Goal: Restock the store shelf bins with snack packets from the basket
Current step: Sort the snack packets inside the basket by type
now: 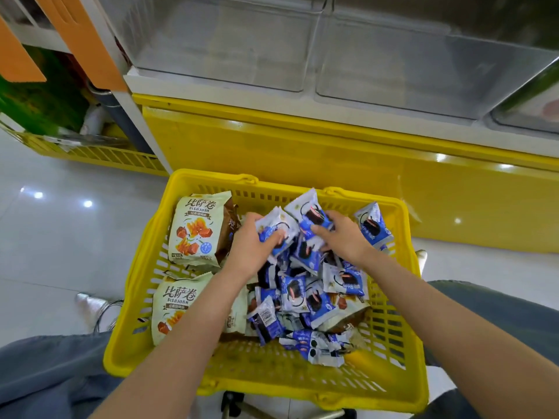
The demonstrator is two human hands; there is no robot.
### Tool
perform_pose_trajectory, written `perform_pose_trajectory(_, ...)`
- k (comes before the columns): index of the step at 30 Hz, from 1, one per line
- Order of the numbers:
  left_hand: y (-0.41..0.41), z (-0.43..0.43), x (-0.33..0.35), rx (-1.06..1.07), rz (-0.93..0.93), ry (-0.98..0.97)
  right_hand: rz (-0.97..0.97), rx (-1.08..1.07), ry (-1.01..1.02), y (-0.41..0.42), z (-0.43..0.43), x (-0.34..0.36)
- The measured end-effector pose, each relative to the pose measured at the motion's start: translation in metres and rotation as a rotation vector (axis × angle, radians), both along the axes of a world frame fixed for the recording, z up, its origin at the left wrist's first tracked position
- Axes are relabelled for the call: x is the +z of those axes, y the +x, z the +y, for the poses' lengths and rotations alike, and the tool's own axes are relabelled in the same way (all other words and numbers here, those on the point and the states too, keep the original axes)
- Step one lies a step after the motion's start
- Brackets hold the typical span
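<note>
Gathering is the step in hand: both hands are down in the yellow basket (pixel 272 368), working the heap of small blue-and-white biscuit packets (pixel 305 294) piled across its middle and right part. Left hand (pixel 251 246) has its fingers curled round one packet (pixel 276 225) at the top of the heap. Right hand (pixel 344 237) pinches a neighbouring packet (pixel 308 210) between thumb and fingers. Whether more lie under either palm cannot be told. Two larger cream snack bags (pixel 196 228) lie along the basket's left side, and the left forearm passes over the nearer one. Clear plastic shelf bins (pixel 227 52) stand above and beyond the basket, over a yellow base panel (pixel 302 152). Judgement: the film wrappers look light and slippery, so each hand should close on a compact bundle rather than on loose corners. The lift should go straight up clear of the basket rim, with blue packets kept apart from the cream bags so that one bin receives one product. Risk: packets shed over the rim onto the floor.
</note>
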State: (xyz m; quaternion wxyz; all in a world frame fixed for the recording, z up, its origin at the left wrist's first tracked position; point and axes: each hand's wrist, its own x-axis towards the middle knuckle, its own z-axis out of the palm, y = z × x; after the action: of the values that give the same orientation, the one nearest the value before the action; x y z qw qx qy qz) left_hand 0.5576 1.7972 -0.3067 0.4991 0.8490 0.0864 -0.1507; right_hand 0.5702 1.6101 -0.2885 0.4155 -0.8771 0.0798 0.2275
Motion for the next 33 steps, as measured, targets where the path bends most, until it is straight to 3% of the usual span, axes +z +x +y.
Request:
perform_pose_trajectory(6, 0.010, -0.010, -0.009, -0.151, 0.043, 0.173, 0.044, -0.032, -0.058, -0.003, 0.015, -0.023)
perform_pose_trajectory(10, -0.009, -0.001, -0.003, -0.093, -0.264, 0.314, -0.180, -0.020, -0.103, -0.027, 0.000, -0.018)
perform_pose_trajectory(12, -0.029, 0.003, -0.007, -0.155, -0.318, 0.383, -0.265, 0.038, -0.099, -0.045, -0.013, -0.014)
perform_pose_trajectory(14, -0.050, 0.005, -0.018, -0.267, -0.170, 0.425, -0.229, 0.149, -0.118, -0.064, -0.028, -0.013)
perform_pose_trajectory(18, -0.076, 0.010, -0.046, -0.486, 0.185, 0.459, 0.019, 0.338, -0.252, -0.097, -0.044, -0.026)
perform_pose_trajectory(23, -0.084, 0.010, -0.057, -0.632, 0.434, 0.425, 0.035, 0.248, -0.524, -0.109, -0.046, -0.041)
perform_pose_trajectory(28, -0.084, 0.010, -0.055, -0.669, 0.412, 0.464, 0.195, 0.326, -0.639, -0.105, -0.045, -0.040)
perform_pose_trajectory(31, -0.081, 0.015, -0.049, -0.585, 0.346, 0.371, 0.259, 0.452, -0.684, -0.109, -0.044, -0.044)
perform_pose_trajectory(33, -0.077, 0.017, -0.042, -0.484, 0.238, 0.284, 0.270, 0.412, -0.635, -0.109, -0.045, -0.044)
